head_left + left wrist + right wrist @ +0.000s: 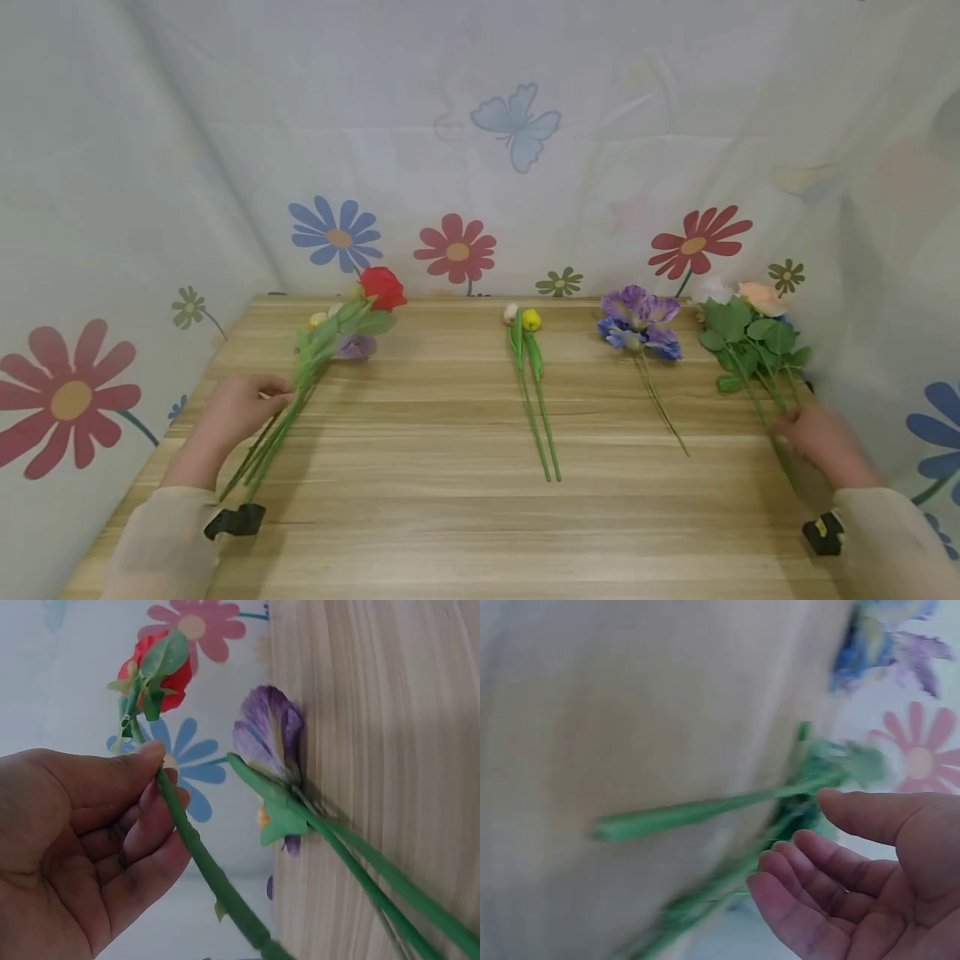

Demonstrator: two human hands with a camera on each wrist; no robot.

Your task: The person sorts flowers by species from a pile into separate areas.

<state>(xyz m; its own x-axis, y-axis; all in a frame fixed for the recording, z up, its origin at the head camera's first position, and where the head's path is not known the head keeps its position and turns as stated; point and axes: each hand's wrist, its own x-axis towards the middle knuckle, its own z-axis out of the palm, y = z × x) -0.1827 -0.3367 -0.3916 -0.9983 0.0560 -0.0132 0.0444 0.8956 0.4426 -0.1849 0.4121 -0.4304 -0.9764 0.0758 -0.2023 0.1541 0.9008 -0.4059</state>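
The left hand [82,847] makes a narrow grip, thumb and fingertips pinching the green plastic stem of the red artificial rose [161,671], so the bloom rides up and away from the grip, clear of the pale wooden desk [450,517]. Just beside that grip, a purple fabric flower [268,733] lies flat on the desk. The right hand [862,881] is spread wide, fingers loose, holding nothing; the leafy green stems of the peach and white bouquet [750,333] run just off its fingertips, though blur probably hides any contact.

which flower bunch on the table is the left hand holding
The leftmost bunch, with the red rose: the left hand pinches its stems; the other three lie flat, unheld.
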